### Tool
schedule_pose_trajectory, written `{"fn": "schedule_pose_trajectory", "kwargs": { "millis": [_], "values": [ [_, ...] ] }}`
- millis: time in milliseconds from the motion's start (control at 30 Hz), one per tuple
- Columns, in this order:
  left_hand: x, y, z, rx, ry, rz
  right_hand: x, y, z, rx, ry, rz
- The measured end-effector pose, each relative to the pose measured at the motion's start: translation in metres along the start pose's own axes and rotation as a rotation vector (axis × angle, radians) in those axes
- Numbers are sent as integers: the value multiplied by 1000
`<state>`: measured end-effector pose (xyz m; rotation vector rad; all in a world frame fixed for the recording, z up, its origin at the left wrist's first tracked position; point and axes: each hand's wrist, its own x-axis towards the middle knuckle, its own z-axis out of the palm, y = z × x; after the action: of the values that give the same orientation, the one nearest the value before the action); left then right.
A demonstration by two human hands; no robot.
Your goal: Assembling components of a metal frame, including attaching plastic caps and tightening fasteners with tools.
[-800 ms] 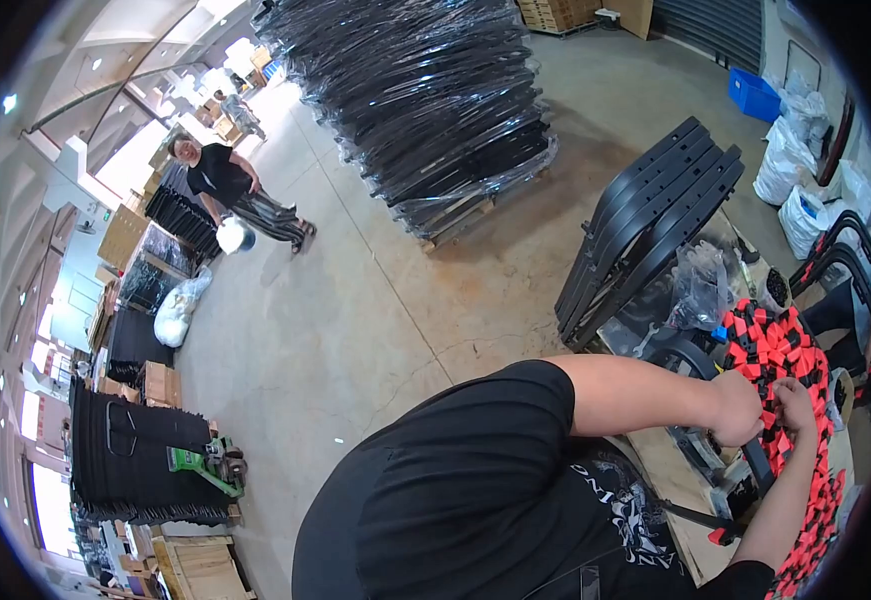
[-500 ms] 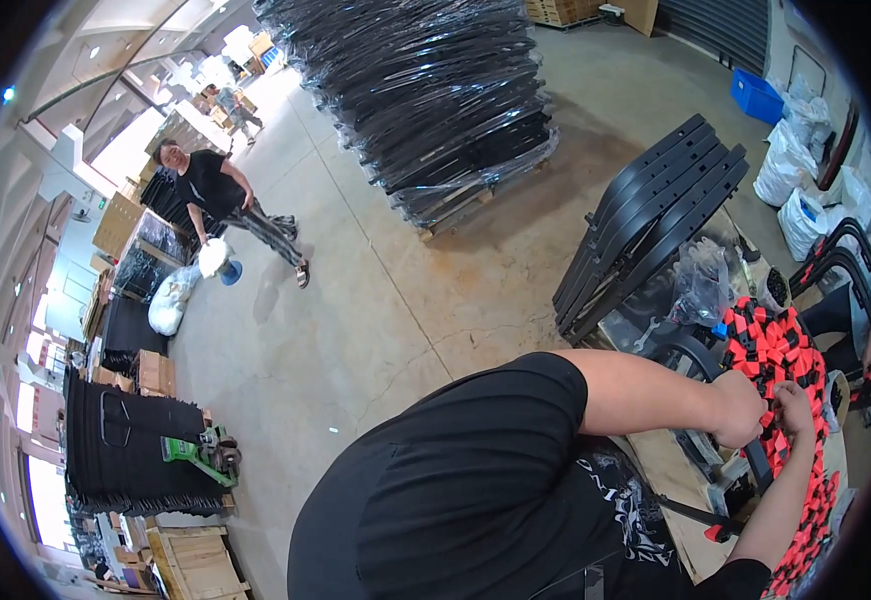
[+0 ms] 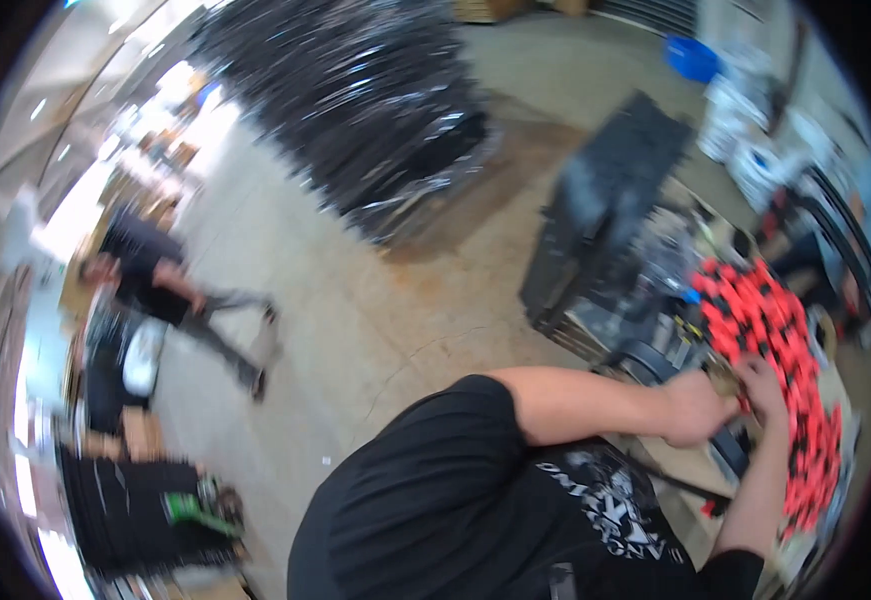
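My left hand (image 3: pixel 697 410) is closed over a curved black bar (image 3: pixel 645 357) at the right of the view; what its fingers hold is hidden. Close beside it, my right hand (image 3: pixel 765 392) has its fingers drawn together in a pinch. A small brownish thing (image 3: pixel 723 374) shows between the two hands, too blurred to name. Just past them spreads a heap of small red and black plastic parts (image 3: pixel 790 365). Part of the black bar comes out below the left hand.
Stacked black panels (image 3: pixel 610 190) stand beyond the workbench, near a clear plastic bag (image 3: pixel 667 245). A tall wrapped black stack (image 3: pixel 355 110) sits on the floor. At the left is another person (image 3: pixel 150 270). White sacks (image 3: pixel 735 115) and a blue bin (image 3: pixel 691 58) lie far right.
My view has swung, smearing the picture. Both hands remain close together by the bar, and the brownish thing now shows between them. The person at left now shows no white-and-blue item in hand.
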<state>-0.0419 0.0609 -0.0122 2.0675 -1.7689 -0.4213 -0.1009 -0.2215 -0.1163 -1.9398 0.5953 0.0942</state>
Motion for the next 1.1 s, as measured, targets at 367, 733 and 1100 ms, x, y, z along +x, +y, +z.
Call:
{"fn": "schedule_pose_trajectory", "kwargs": {
  "millis": [367, 733, 1100],
  "values": [
    [9, 7, 3, 116, 263, 29, -80, 11, -3, -275, -79, -229],
    [49, 88, 72, -313, 450, -201, -278, 46, -169, 68, 440, -567],
    [160, 278, 130, -201, 320, -199, -441, 344, -223, 669, 1177, 147]
  ]
}}
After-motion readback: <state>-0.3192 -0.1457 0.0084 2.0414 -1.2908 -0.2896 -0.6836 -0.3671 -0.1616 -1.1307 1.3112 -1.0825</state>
